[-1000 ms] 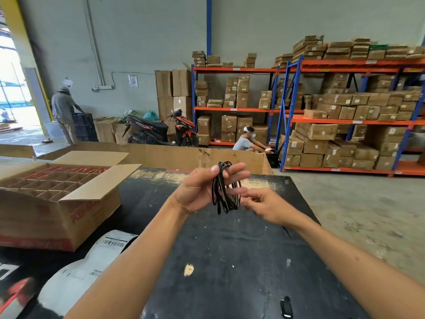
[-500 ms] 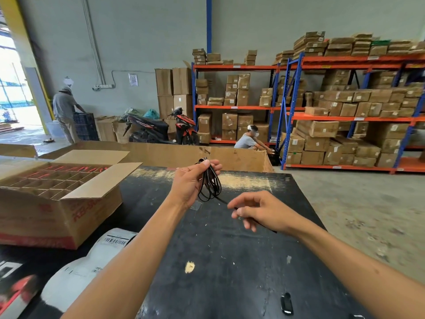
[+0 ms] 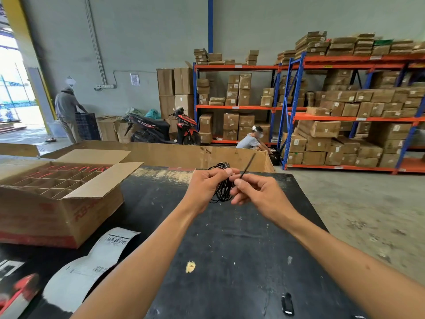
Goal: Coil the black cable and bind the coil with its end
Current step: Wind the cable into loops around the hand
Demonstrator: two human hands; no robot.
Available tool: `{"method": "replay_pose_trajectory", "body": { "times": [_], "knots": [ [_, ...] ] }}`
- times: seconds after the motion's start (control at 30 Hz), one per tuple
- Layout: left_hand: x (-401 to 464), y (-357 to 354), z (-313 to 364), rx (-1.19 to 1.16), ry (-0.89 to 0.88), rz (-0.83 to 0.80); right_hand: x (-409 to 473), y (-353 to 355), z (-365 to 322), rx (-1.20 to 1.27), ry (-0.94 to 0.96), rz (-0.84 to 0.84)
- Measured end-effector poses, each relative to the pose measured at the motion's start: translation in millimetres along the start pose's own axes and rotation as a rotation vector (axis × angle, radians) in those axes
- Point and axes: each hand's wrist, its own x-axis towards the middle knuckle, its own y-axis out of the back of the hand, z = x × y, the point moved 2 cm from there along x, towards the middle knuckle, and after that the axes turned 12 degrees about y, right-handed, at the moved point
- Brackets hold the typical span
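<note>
The black cable [image 3: 222, 191] is wound into a small coil of several loops, held in the air above the black table [image 3: 230, 249]. My left hand [image 3: 205, 187] pinches the coil's top between thumb and fingers. My right hand [image 3: 257, 192] is right beside it, thumb and forefinger gripping the cable's loose end [image 3: 248, 164], which sticks up and to the right as a short straight piece. The coil's lower loops hang between the two hands.
An open cardboard box with dividers [image 3: 57, 192] stands on the table's left. A grey shipping bag with labels [image 3: 87, 265] lies at the front left, and a small black clip [image 3: 287, 303] near the front edge. Cardboard walls, shelves and two people are beyond.
My right hand rose from lower right to meet the coil, bringing the cable's end up so it now points upward. The left hand lowered slightly with the coil.
</note>
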Motion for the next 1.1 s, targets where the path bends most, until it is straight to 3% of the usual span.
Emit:
{"method": "replay_pose_trajectory", "body": {
  "times": [0.27,0.47,0.77,1.0,1.1],
  "knots": [
    [3,-5,-2,0.006,0.007,0.032,1,-1,-3,-0.339,0.145,0.237],
    [4,-4,-2,0.000,0.004,0.047,4,-2,3,-0.800,0.301,0.131],
    [9,-5,-6,-0.093,0.055,0.046,-1,-15,10,-0.932,0.345,0.056],
    [9,-7,-1,-0.072,0.065,0.142,-4,-22,6,-1.036,0.389,0.043],
    [8,-7,0,-0.212,0.151,0.061,-4,-23,0,-0.981,0.405,0.070]
  ]
}}
